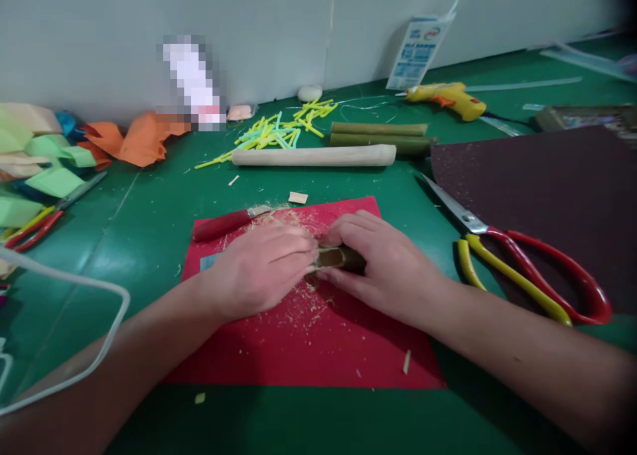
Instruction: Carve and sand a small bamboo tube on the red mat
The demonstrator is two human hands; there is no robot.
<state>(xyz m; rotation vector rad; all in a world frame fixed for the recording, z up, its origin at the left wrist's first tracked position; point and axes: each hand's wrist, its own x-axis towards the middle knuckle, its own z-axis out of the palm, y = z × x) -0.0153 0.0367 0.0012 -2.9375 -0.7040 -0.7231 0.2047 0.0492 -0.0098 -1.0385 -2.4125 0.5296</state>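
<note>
Over a red sheet (239, 362) strewn with pale shavings, both hands are at a short bamboo piece (332, 258) with a hollow cut in its side. My right hand (391, 262) is closed around its right end, thumb on the near side. At the left end my left hand (263, 266) is closed with its fingers together; its fingertips and anything else under the palm are hidden. A red-handled knife (223, 225) lies beyond my left hand, blade pointing right. Some light-blue item (209, 261) sticks out from under that hand.
Behind lie a peeled bamboo stick (313, 156), green bamboo pieces (378, 138), cut yellow straws (271, 133) and a yellow glue gun (448, 100). Large scissors (507, 249) rest at right on dark sandpaper (537, 176). Folded papers (50, 150) and another scissors (44, 226) occupy the left.
</note>
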